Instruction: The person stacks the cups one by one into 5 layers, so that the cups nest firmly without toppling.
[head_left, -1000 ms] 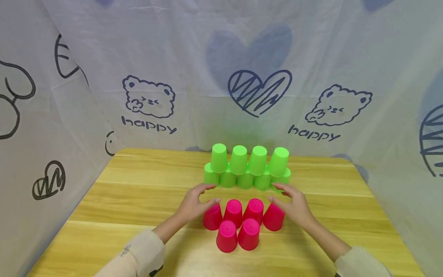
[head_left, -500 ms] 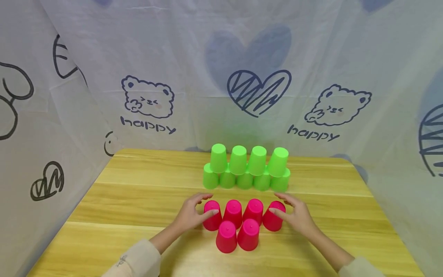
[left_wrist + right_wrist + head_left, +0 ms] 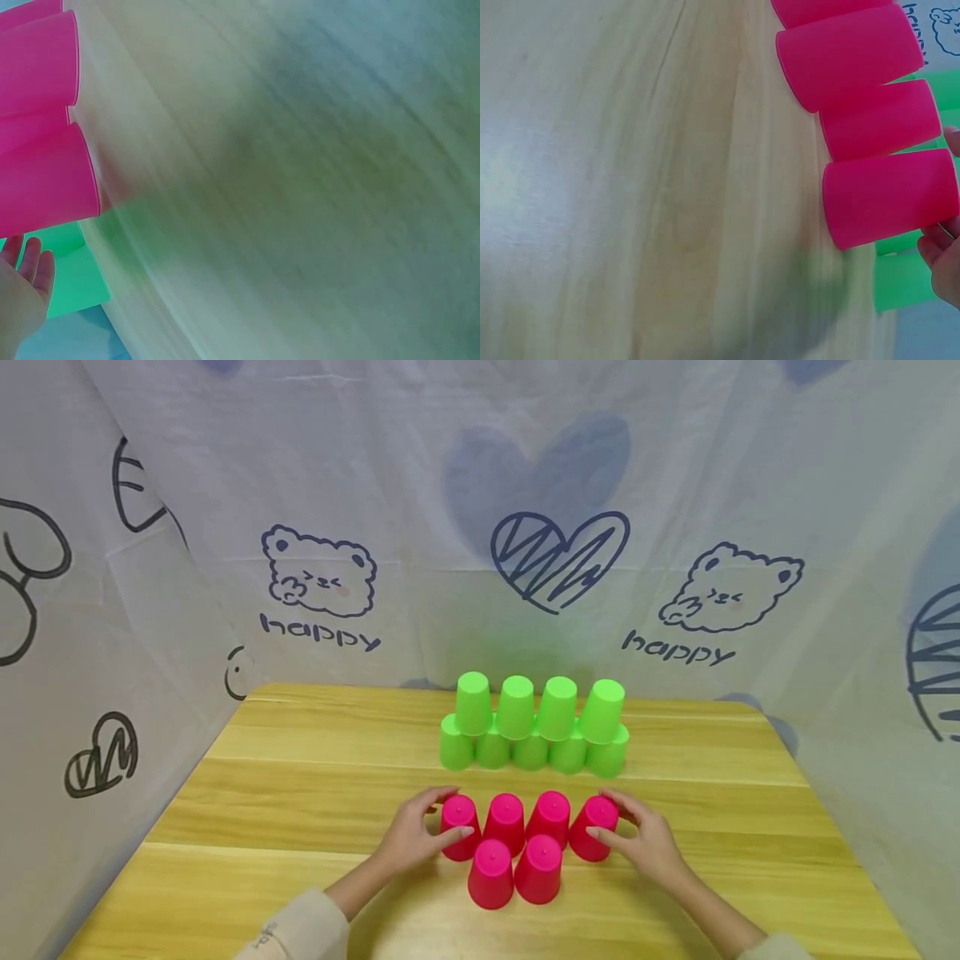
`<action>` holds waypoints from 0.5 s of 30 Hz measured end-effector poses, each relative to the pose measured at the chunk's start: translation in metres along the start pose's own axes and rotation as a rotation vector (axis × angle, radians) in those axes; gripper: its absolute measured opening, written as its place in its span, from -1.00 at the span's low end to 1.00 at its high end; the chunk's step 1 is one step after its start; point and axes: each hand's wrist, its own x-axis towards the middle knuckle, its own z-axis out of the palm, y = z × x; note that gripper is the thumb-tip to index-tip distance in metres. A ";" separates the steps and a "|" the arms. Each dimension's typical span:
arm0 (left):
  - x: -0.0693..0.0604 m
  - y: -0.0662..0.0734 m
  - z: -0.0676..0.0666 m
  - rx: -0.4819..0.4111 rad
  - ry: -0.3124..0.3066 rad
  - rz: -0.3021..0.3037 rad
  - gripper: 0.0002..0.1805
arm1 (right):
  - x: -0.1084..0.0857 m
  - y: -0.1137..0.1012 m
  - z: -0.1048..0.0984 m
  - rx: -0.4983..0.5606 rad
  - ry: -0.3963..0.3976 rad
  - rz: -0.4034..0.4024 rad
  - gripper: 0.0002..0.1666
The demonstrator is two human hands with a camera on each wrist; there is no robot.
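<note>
Several pink-red cups stand upside down on the table. In the head view, my left hand [image 3: 414, 833] holds the leftmost pink cup [image 3: 460, 817], thumb across its near side and fingers round the far side. At the other end of the row, my right hand [image 3: 651, 841] grips the rightmost pink cup [image 3: 597, 822] in the same way. Between them stand two more pink cups, with a front-left pink cup [image 3: 491, 878] and a front-right pink cup [image 3: 539, 870] closer to me. Fingers [image 3: 931, 247] touch the cup's side in the right wrist view.
Behind the pink cups, green cups stand upside down in two tiers: a lower row [image 3: 531, 753] and an upper row [image 3: 517, 708]. All rest on a wooden table [image 3: 315, 760]. A printed white cloth [image 3: 420, 485] hangs behind it and at the sides.
Both hands have come down and back from in front of the green cups to the outer pink cups, and their fingers have closed round them. The cups have stayed in place.
</note>
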 end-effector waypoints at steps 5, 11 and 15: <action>-0.003 -0.004 0.003 -0.008 -0.005 -0.024 -0.36 | -0.002 0.007 0.003 0.027 -0.002 0.042 -0.31; -0.005 -0.006 0.005 -0.027 0.000 -0.028 -0.39 | -0.003 0.010 0.005 0.080 0.010 0.072 -0.32; -0.006 -0.008 0.006 -0.035 0.004 -0.031 -0.44 | -0.004 0.011 0.006 0.113 0.024 0.076 -0.35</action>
